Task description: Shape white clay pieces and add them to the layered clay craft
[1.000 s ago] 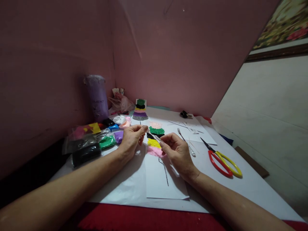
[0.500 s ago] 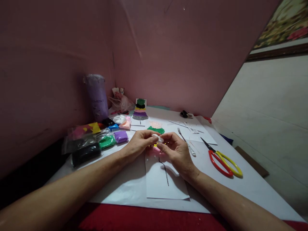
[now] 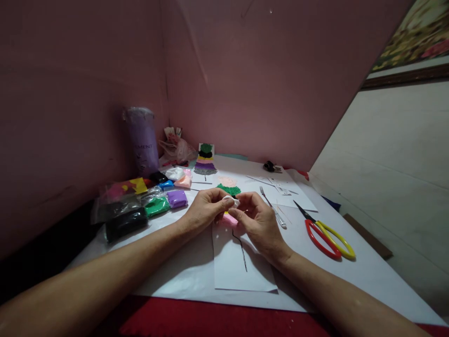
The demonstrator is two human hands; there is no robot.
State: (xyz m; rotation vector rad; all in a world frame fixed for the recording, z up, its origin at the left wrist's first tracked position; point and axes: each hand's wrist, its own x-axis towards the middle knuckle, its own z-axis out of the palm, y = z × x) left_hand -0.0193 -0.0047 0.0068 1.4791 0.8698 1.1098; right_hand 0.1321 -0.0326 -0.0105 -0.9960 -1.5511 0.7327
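A small white piece of clay (image 3: 231,201) is pinched between my left hand (image 3: 206,209) and my right hand (image 3: 258,222), the fingertips of both closed on it. Under them lies a white paper sheet (image 3: 231,271) with a thin dark line drawn on it. On the sheet, bands of peach, green (image 3: 228,189) and pink clay (image 3: 229,221) show around my fingers; the part between is mostly hidden by the hands. Farther back stands a card with a finished-looking layered clay picture (image 3: 205,161) in green, black, yellow, pink, purple and grey.
Bagged clay lies at the left, including purple (image 3: 177,199), green (image 3: 156,206) and black (image 3: 126,224) packs, before a purple tumbler (image 3: 143,140). To the right are a fork (image 3: 273,208) and red-and-yellow scissors (image 3: 326,234). A black clip-like object (image 3: 269,166) lies farther back.
The white clay has shifted slightly between my fingertips. Both hands stay in nearly the same place, and the view has moved a little.
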